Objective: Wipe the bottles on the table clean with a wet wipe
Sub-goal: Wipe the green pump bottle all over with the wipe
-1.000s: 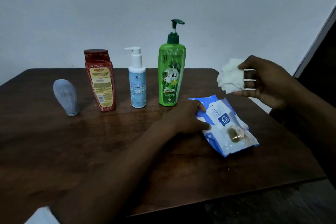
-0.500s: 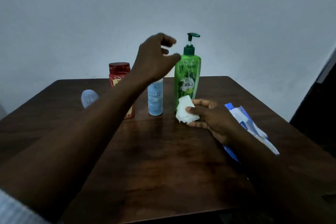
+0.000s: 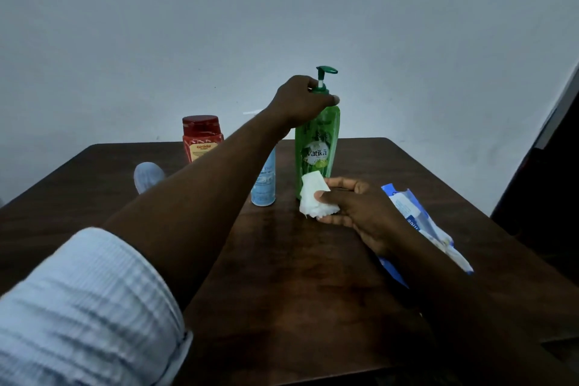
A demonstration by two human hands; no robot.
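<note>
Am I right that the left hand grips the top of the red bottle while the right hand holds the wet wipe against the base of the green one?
Not quite. In the head view the left hand grips the neck of the green pump bottle, not the red bottle, which stands untouched. The right hand does hold the wet wipe against the green bottle's base.

- the left forearm (image 3: pixel 200 197) is covering most of the red bottle (image 3: pixel 202 138) and the upper half of the pale blue bottle (image 3: pixel 264 185), pump included.
- the grey rounded object (image 3: pixel 147 175) is showing only a small part behind that arm.
- the left hand (image 3: pixel 300 100) is hiding the green bottle (image 3: pixel 318 147) at its shoulder.
- the wet wipe (image 3: pixel 313 197) is masking the green bottle's lower front.
- the right forearm (image 3: pixel 438 276) is overlapping the wipes pack (image 3: pixel 419 222), leaving its print unreadable.
- the sleeve (image 3: pixel 87 307) is running off the frame's lower left.
</note>
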